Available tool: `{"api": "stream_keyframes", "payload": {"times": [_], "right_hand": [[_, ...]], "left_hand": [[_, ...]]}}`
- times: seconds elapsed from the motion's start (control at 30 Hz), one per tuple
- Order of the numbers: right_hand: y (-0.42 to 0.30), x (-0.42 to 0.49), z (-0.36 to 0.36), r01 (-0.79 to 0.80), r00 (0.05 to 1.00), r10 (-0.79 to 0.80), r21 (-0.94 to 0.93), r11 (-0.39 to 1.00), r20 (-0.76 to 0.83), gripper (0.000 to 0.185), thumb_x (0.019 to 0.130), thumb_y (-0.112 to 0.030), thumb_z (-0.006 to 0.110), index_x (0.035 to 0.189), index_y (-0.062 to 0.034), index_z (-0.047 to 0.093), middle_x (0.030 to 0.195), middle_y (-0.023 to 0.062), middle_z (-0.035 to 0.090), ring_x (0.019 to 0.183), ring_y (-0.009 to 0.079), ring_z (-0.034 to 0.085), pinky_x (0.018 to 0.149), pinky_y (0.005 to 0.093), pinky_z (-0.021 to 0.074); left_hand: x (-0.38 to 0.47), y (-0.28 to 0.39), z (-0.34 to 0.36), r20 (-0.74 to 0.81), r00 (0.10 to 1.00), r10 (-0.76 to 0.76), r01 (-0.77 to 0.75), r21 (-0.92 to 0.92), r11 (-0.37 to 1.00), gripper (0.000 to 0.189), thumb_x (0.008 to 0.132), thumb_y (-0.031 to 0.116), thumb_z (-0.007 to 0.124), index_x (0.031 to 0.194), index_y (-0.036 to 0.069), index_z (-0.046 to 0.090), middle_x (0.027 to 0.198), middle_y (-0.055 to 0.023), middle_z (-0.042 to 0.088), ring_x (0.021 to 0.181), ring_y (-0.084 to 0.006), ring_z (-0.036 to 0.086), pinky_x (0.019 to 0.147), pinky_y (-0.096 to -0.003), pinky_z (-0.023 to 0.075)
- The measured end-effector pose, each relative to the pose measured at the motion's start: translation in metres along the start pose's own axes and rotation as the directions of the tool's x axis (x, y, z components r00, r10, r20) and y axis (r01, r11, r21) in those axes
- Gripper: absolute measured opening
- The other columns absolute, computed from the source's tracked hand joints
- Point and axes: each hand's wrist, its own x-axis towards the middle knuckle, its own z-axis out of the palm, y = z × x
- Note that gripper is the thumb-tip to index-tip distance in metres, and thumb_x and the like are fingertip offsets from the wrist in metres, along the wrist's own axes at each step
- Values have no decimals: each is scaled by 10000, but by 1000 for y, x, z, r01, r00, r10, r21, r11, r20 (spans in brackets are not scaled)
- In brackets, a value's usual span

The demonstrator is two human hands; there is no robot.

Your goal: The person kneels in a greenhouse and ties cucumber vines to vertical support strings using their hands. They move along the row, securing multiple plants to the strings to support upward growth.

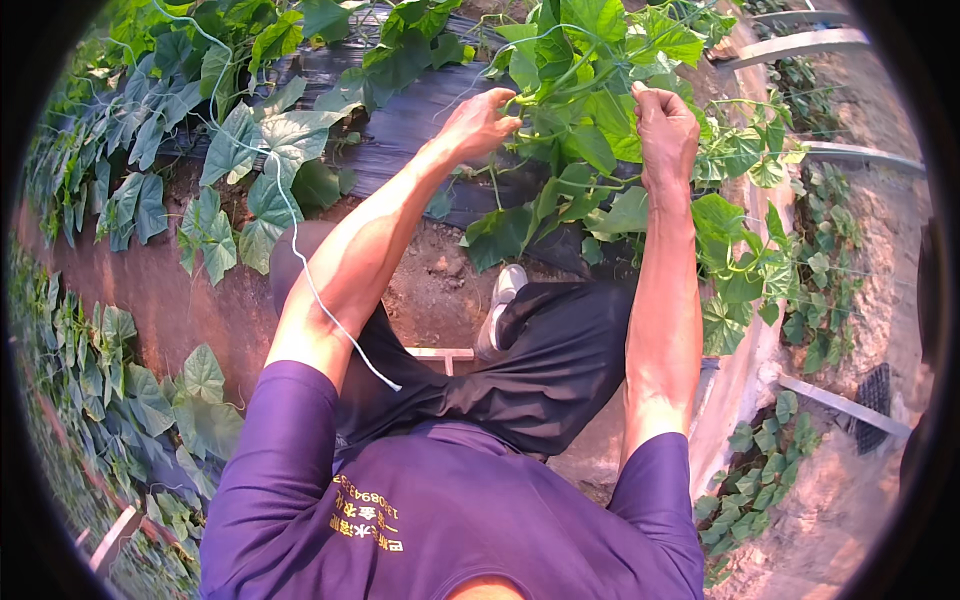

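My left hand (pixel 480 124) reaches a green stem (pixel 559 88) of a leafy vine (pixel 592 139) that looks like cucumber. Its thumb and forefinger are apart beside the stem; whether they grip it is unclear. On the vine's right side, my right hand (pixel 666 127) is raised with thumb and forefinger pinched together. Anything thin between those fingertips is too small to make out. Pale blue twine (pixel 559 28) runs among the upper leaves, close to both hands. A white string (pixel 300 251) hangs across the view over my left forearm, its cut end above my lap.
Black plastic mulch (pixel 390 127) covers the bed behind the vine. More vines (pixel 142 127) crowd the left side. A white-shoed foot (pixel 506 296) rests on bare soil (pixel 435 285), near a metal bar (pixel 442 353). Pale curved frame bars (pixel 802 46) stand along a ledge at right.
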Motion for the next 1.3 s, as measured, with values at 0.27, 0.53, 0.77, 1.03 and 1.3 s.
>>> {"api": "stream_keyframes", "payload": {"times": [0.27,0.53,0.77,1.03,1.3], "right_hand": [[0,-16,0,263,950,-291,-212,941,-113,225,967,-199,779,1016,14,725,840,11,688,703,78,573,663,267,502],[21,-63,8,371,928,-323,-371,851,187,190,935,-104,743,1094,1,731,950,93,755,785,156,695,733,313,566],[62,-55,23,241,940,-89,-454,858,330,457,907,-144,796,1314,-2,647,1032,104,765,869,151,707,791,312,568],[65,-52,28,238,965,-146,-489,839,219,287,890,-156,823,1110,8,739,895,88,779,793,155,726,740,306,568],[82,-48,23,243,970,-212,-406,881,122,238,876,-213,803,1038,-41,774,837,87,772,750,201,744,728,339,569]], "left_hand": [[26,-28,37,-126,988,-87,46,-298,954,398,959,191,750,1285,-23,670,1191,-134,763,1082,-202,720,950,-345,564],[20,-20,41,-67,994,-92,68,-304,950,291,961,122,730,1212,-18,687,1106,-103,769,965,-158,735,815,-321,617],[8,-9,42,-57,994,-88,63,-353,934,287,912,121,746,1165,4,681,1100,-105,774,1005,-183,741,881,-325,598],[7,-21,46,-17,999,-43,31,-444,896,284,914,53,711,1179,-7,627,1122,-120,763,1049,-172,724,892,-320,586],[5,-10,47,41,992,-117,117,-612,782,310,926,72,597,1208,-52,616,1129,-169,756,1037,-221,739,898,-339,597]]}}
